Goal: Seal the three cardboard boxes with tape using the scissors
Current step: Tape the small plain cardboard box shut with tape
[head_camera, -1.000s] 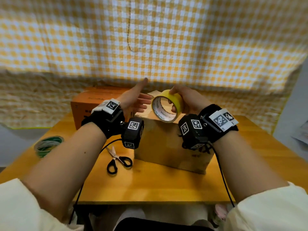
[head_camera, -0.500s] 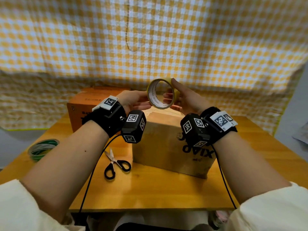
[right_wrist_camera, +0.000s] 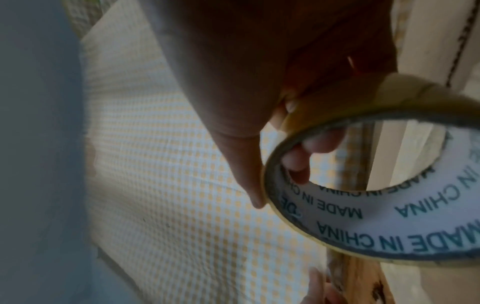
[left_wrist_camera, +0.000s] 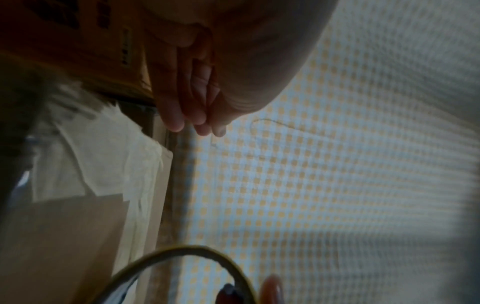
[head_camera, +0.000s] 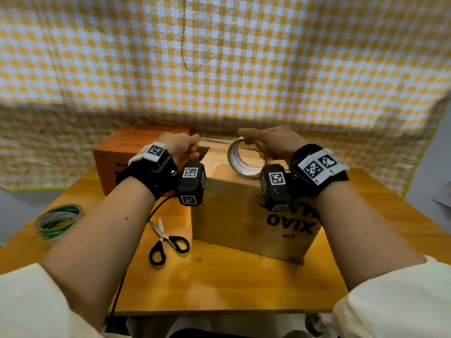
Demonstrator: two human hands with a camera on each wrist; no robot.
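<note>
A wooden table stands before a yellow-checked cloth backdrop; on it a brown box, an orange box behind, scissors and a green tape roll lying loose; above the brown box the right hand grasps the yellow tape roll; the left hand pinches its drawn-out strip

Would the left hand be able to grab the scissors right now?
Probably not at once. The left hand is pinching the pulled-out tape end, with the right hand holding the roll. The scissors lie uncovered on the table, below the left forearm, so the path looks free once it lets go.
</note>
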